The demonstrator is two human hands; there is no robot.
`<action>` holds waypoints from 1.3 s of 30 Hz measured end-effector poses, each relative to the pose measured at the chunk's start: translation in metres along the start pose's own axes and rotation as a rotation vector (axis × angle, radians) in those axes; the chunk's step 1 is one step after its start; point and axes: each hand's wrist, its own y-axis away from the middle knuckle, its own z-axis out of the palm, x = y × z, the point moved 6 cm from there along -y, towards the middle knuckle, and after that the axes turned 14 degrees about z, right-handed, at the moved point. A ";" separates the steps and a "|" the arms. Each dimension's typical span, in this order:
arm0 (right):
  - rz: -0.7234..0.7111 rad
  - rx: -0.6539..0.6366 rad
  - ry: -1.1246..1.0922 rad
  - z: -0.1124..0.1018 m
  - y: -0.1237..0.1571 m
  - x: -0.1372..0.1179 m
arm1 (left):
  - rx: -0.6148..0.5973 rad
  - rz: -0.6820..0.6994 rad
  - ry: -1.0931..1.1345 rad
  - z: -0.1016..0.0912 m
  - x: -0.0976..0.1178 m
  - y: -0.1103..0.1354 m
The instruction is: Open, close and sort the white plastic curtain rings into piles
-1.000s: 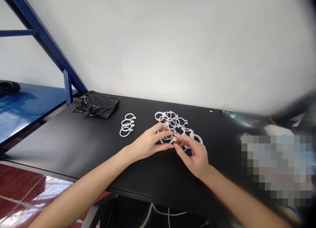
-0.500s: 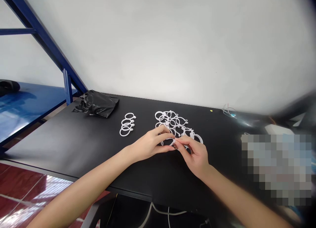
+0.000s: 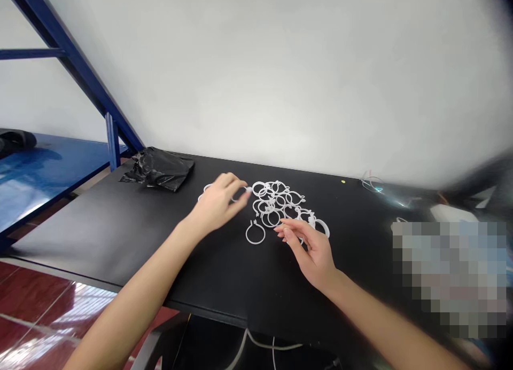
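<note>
Left hand (image 3: 214, 205) — white ring (image 3: 249, 189) between fingers (image 3: 237, 185)

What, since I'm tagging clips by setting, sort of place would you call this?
Probably a small indoor workroom, perhaps at home: a black table bears a cluster of white rings, blue framing slants against a pale wall, and red floor tiles show below.

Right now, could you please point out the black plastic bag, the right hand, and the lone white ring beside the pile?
Black plastic bag (image 3: 162, 170): head view, middle of its crumpled surface.
Right hand (image 3: 315, 251): head view, middle of the hand.
Lone white ring (image 3: 255, 243): head view, lower part of its band.
</note>
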 end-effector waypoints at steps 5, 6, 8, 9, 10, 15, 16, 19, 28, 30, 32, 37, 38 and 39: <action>-0.096 0.012 0.091 0.000 0.000 -0.011 | -0.196 -0.257 -0.166 0.001 -0.070 0.027; -0.110 0.015 0.105 -0.001 0.000 -0.012 | -0.233 -0.292 -0.166 0.003 -0.078 0.032; -0.127 0.022 0.122 -0.001 -0.001 -0.014 | -0.271 -0.326 -0.162 0.006 -0.086 0.038; -0.132 0.026 0.127 -0.001 -0.001 -0.014 | -0.281 -0.328 -0.162 0.008 -0.087 0.040; -0.138 0.031 0.131 -0.001 -0.001 -0.014 | -0.289 -0.324 -0.166 0.009 -0.087 0.041; -0.170 0.039 0.131 0.000 0.000 -0.016 | -0.362 -0.293 -0.169 0.014 -0.086 0.044; -0.175 0.040 0.131 -0.001 0.000 -0.016 | -0.366 -0.287 -0.172 0.013 -0.086 0.044; -0.184 0.044 0.131 -0.001 -0.001 -0.018 | -0.327 -0.271 -0.201 0.009 -0.082 0.040; -0.193 0.048 0.147 -0.002 -0.001 -0.019 | -0.391 0.016 0.484 0.023 0.010 0.013; -0.185 0.053 0.153 -0.004 -0.001 -0.018 | -0.457 -0.004 0.540 0.030 0.021 0.017; -0.177 0.056 0.159 -0.004 -0.002 -0.016 | -0.477 -0.028 0.540 0.036 0.023 0.020; -0.168 0.043 0.161 -0.004 -0.005 -0.014 | -0.472 -0.073 0.594 0.039 0.020 0.020; -0.166 0.041 0.158 -0.004 -0.005 -0.014 | -0.456 -0.087 0.646 0.037 0.020 0.018; -0.160 0.039 0.153 -0.003 -0.004 -0.014 | -0.433 -0.102 0.723 0.035 0.022 0.016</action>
